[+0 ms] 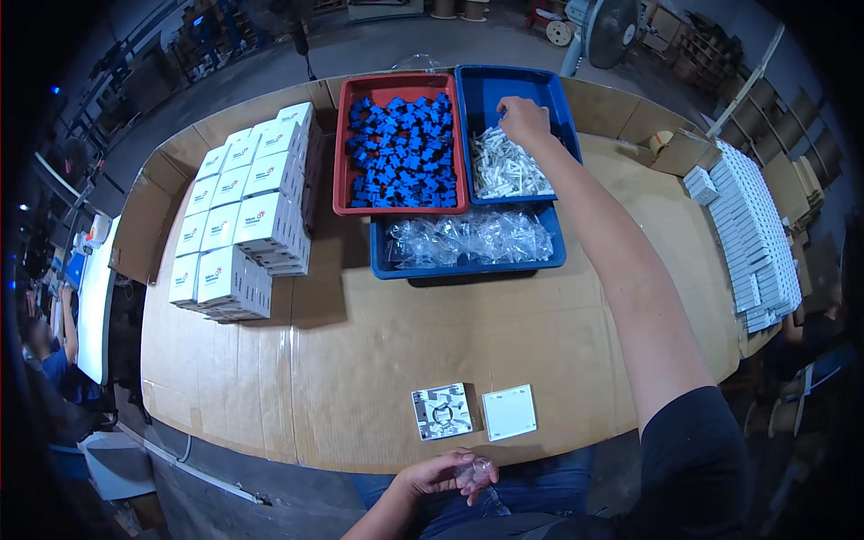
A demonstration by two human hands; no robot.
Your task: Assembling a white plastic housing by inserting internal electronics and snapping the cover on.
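Note:
My left hand [434,475] is at the table's near edge, its fingers curled around a small clear plastic bag [481,470]. Stretched far forward, my right hand [526,121] is over the blue bin [481,85] of small white parts [513,173]. Its fingers are pinched together; whether anything is between them is too small to make out. On the table just beyond my left hand lie a square white housing [442,412] with its inner fittings showing and, to its right, a flat white square plate [509,412].
A red bin [346,180] holds many blue plastic pieces [400,148]. In front, another blue bin [432,272] contains clear plastic bags [468,238]. White boxes [225,216] are stacked at left; white square pieces [751,238] stand in rows at right. Cardboard walls [621,112] edge the table.

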